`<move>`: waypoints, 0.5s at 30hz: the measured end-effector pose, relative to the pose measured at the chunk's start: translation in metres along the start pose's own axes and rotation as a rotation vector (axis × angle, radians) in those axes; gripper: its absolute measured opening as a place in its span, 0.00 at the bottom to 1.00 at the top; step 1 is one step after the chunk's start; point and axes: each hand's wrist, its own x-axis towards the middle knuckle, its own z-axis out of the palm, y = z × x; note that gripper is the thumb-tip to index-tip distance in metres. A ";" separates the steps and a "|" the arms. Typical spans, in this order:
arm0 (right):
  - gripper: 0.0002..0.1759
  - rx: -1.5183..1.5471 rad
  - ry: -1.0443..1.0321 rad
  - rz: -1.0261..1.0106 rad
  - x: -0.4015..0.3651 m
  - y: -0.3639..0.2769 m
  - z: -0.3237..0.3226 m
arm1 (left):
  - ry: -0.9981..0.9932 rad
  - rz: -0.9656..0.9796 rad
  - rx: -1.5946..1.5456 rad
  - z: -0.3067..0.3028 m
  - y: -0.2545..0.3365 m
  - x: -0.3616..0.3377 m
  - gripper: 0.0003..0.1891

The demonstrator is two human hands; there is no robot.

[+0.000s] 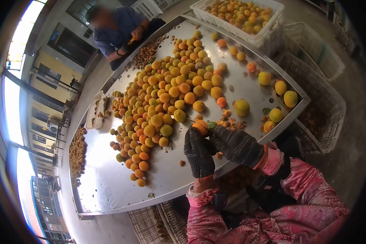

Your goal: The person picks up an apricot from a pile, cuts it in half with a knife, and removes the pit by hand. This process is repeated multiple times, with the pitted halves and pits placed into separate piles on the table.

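Note:
My left hand (198,152), in a dark knit glove, grips an orange apricot (199,126) at the near edge of the metal table (110,179). My right hand (236,143), gloved the same way, is closed beside the fruit and holds a thin blade against it; the blade is barely visible. A green leaf bit (212,124) sticks out between the hands. A big heap of apricots (162,97) lies on the table just beyond my hands. Pits and scraps (231,122) are scattered next to my right hand.
A white crate of apricots (248,18) stands at the far end, empty crates (325,105) to the right. Another person (118,30) works across the table beside a pile of pits (144,55). A small tray (96,110) and halved fruit (77,152) sit along the left edge.

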 end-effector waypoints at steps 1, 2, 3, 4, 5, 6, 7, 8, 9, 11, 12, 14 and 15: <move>0.19 -0.192 0.002 -0.054 -0.002 0.000 -0.001 | -0.022 -0.019 -0.005 -0.003 -0.008 0.005 0.19; 0.19 -0.195 -0.001 -0.052 -0.002 -0.002 -0.002 | -0.045 -0.042 -0.009 -0.005 -0.014 0.007 0.18; 0.19 -0.078 -0.023 0.092 -0.002 -0.004 -0.002 | -0.044 -0.045 -0.009 -0.005 -0.019 0.005 0.18; 0.19 0.041 -0.043 0.234 -0.001 -0.006 -0.002 | -0.077 0.052 0.068 0.004 -0.007 0.001 0.17; 0.19 0.041 -0.041 0.234 -0.002 -0.001 0.006 | -0.112 0.151 0.144 0.009 -0.001 -0.001 0.16; 0.17 0.095 0.031 0.150 0.000 0.004 0.014 | -0.116 0.152 0.144 0.009 -0.001 0.000 0.16; 0.16 0.148 0.102 0.065 0.001 0.007 0.017 | -0.098 0.138 0.133 0.010 -0.003 0.001 0.16; 0.16 0.148 0.102 0.065 -0.001 0.010 0.017 | -0.077 0.123 0.125 0.009 -0.004 0.000 0.15; 0.14 0.816 -0.081 0.459 0.009 0.003 0.002 | -0.075 0.122 0.126 0.006 -0.003 -0.001 0.15; 0.13 1.476 -0.286 0.851 0.014 0.001 -0.003 | -0.045 0.068 0.086 0.002 0.001 -0.003 0.15; 0.13 1.504 -0.296 0.885 0.012 0.003 0.002 | -0.039 0.067 0.085 0.001 0.002 -0.005 0.15; 0.13 1.539 -0.306 0.911 0.015 -0.004 -0.004 | -0.032 -0.006 -0.017 -0.002 0.006 -0.006 0.13; 0.13 1.386 -0.352 0.903 0.018 -0.012 -0.021 | -0.030 0.000 -0.015 -0.007 0.001 -0.001 0.13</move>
